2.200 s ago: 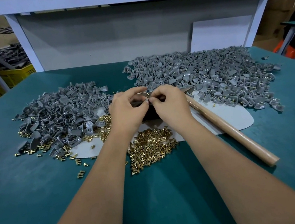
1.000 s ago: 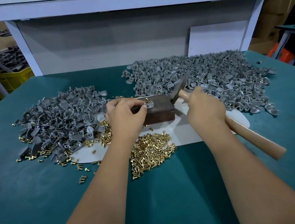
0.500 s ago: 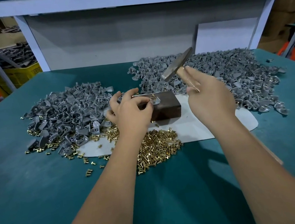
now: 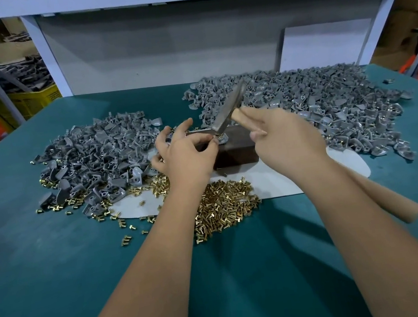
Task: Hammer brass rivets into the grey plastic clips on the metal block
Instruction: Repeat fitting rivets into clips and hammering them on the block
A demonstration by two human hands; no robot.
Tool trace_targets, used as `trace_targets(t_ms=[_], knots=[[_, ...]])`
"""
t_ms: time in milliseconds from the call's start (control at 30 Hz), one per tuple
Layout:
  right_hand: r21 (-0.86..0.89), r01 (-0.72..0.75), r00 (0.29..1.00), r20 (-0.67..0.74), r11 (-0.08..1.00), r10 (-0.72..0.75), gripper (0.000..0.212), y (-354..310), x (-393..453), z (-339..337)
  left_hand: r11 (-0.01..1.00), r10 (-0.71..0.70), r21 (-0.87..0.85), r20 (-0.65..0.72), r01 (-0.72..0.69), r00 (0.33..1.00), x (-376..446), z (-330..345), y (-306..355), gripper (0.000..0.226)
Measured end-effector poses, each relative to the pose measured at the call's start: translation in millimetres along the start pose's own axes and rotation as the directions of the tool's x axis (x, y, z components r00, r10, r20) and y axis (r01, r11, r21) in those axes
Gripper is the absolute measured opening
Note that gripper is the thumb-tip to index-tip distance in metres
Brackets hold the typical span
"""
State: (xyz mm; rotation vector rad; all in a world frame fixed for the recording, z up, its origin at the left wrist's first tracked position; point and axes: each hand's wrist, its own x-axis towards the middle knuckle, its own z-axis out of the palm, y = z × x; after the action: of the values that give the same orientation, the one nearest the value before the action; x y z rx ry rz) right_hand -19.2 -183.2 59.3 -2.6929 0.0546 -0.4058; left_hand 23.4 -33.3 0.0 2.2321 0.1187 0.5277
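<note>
A dark metal block (image 4: 236,151) sits on a white sheet (image 4: 273,184) in the middle of the green table. My left hand (image 4: 186,156) pinches a grey clip (image 4: 220,138) with a brass rivet on the block's top. My right hand (image 4: 282,137) grips the wooden handle of a hammer (image 4: 228,110) close to the head. The steel head tilts down with its lower end touching or just above the clip. A heap of brass rivets (image 4: 225,207) lies in front of the block.
A pile of grey clips (image 4: 100,160) lies left of the block, with loose rivets around it. A larger pile of grey clips (image 4: 316,105) spreads behind and to the right. A white bench frame (image 4: 40,58) and grey back panel close off the far edge.
My right hand picked the hammer up from the table, raised it, and has now swung the head down onto the clip. My left hand has kept pinching the clip on the block.
</note>
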Motion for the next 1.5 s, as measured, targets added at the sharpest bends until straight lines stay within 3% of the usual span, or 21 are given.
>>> trace_targets(t_ms=[200, 333, 467, 533, 700, 933, 1067, 1233, 1367, 1500], knots=[[0.100, -0.044, 0.992, -0.112, 0.994, 0.055, 0.052, 2.5, -0.1, -0.7, 1.000, -0.005, -0.018, -0.002, 0.005, 1.000, -0.2, -0.3, 0.5, 0.022], [0.092, -0.035, 0.998, 0.051, 0.995, 0.031, 0.050, 3.5, -3.0, 2.1, 1.000, -0.004, -0.005, -0.007, 0.004, 1.000, -0.6, -0.6, 1.1, 0.019], [0.160, -0.079, 0.997, -0.011, 0.984, 0.081, 0.049, 5.4, -1.6, 1.4, 1.000, -0.007, -0.005, 0.000, 0.007, 1.000, -0.9, -0.9, 1.1, 0.015], [0.132, -0.097, 0.993, -0.047, 0.986, 0.104, 0.050, 6.7, -1.8, 0.2, 1.000, -0.009, -0.004, 0.003, 0.009, 1.000, -0.9, -0.8, 1.1, 0.014], [0.058, -0.076, 0.997, 0.015, 0.995, 0.075, 0.051, 8.7, -3.9, -0.1, 1.000, -0.011, -0.005, 0.004, 0.011, 1.000, -0.5, -1.7, 0.1, 0.014], [0.038, -0.055, 0.981, -0.182, 0.998, 0.061, 0.054, 6.0, -3.2, -0.1, 1.000, -0.005, -0.007, 0.005, 0.005, 1.000, -1.2, -1.3, -0.1, 0.011], [-0.059, 0.005, 0.998, -0.065, 0.998, -0.009, 0.054, -0.9, -4.3, 0.9, 1.000, -0.011, -0.002, 0.006, 0.011, 1.000, -1.0, -2.6, 0.9, 0.015], [-0.135, 0.035, 0.962, -0.263, 0.990, -0.070, 0.058, -5.4, -1.9, -1.4, 0.999, -0.010, -0.045, -0.002, 0.010, 1.000, -2.4, -2.2, 1.2, 0.018], [-0.125, 0.044, 0.994, -0.093, 0.991, -0.056, 0.050, -4.9, -0.2, -0.1, 1.000, -0.011, -0.009, 0.002, 0.011, 1.000, -1.7, -3.4, 1.2, 0.015], [-0.073, 0.009, 0.982, -0.189, 0.997, -0.023, 0.057, -2.2, -1.3, 4.6, 1.000, -0.010, -0.028, 0.010, 0.010, 1.000, -0.8, -2.0, -0.2, 0.010]])
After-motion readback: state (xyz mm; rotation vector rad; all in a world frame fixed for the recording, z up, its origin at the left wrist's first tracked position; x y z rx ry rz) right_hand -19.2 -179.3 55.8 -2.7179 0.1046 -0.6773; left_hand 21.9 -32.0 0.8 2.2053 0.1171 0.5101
